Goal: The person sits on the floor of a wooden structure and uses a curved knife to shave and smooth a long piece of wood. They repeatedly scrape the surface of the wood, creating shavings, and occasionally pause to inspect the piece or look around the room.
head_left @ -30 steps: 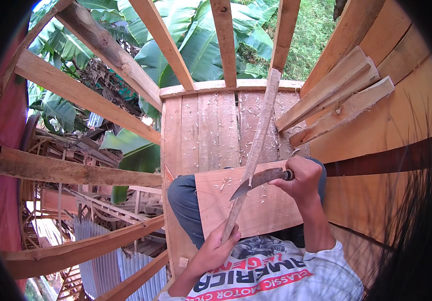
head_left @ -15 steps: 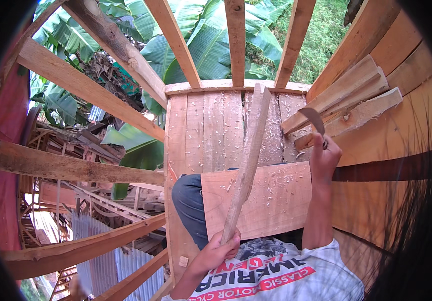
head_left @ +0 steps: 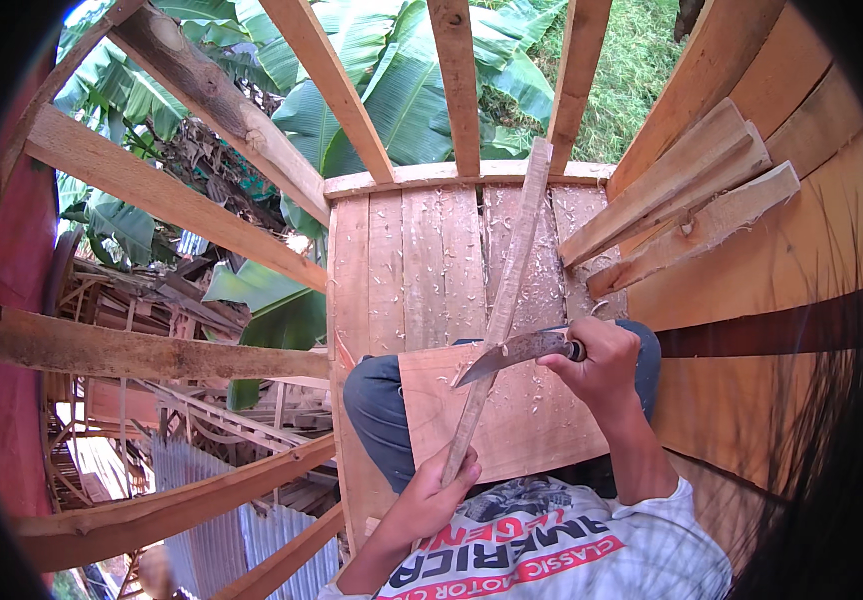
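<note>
A long wooden stick (head_left: 511, 270) slants up and away from me, its near end wrapped in the fingers of my left hand (head_left: 438, 497). My right hand (head_left: 603, 362) is closed round the dark handle of a knife (head_left: 514, 354) with a broad, curved blade. The blade lies across the stick at about its middle, over my lap; whether its edge bites into the wood I cannot tell. Under the stick a flat wooden board (head_left: 551, 425) rests across my legs, with a few shavings on it.
Pale shavings litter the plank floor (head_left: 421, 260) ahead. Several rough-cut wood pieces (head_left: 691, 225) lean against the plank wall (head_left: 741, 280) at the right. Wooden railing slats (head_left: 181, 205) enclose the front and left, with banana leaves (head_left: 391, 90) and corrugated sheets (head_left: 201, 500) beyond.
My right hand has brought the knife down and to the left, from raised beside the stick to across it. The stick's far end has swung slightly right and away; my left grip stays.
</note>
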Tool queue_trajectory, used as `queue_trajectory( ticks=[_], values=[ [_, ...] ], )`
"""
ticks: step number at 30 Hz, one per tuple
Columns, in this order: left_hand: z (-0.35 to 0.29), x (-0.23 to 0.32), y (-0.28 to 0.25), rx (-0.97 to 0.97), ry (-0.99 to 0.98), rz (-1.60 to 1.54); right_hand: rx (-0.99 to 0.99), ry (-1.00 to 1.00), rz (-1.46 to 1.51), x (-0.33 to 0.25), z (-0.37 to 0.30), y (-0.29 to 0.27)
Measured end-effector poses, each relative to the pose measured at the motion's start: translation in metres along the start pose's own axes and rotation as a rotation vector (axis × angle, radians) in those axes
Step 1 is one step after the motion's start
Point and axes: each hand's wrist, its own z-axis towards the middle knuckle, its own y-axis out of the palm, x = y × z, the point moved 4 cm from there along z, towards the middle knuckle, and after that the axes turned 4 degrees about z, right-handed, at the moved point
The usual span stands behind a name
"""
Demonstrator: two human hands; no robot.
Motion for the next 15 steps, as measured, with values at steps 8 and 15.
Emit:
queue_trajectory(
  ticks=[8,15],
  values=[
    [0.006,-0.008,0.005,0.000,-0.064,-0.057,-0.097,0.153,0.055,0.005,-0.015,0.002],
    [0.004,0.002,-0.016,-0.043,-0.067,-0.082,-1.096,0.676,1.423,-0.007,-0.033,-0.014]
  ],
)
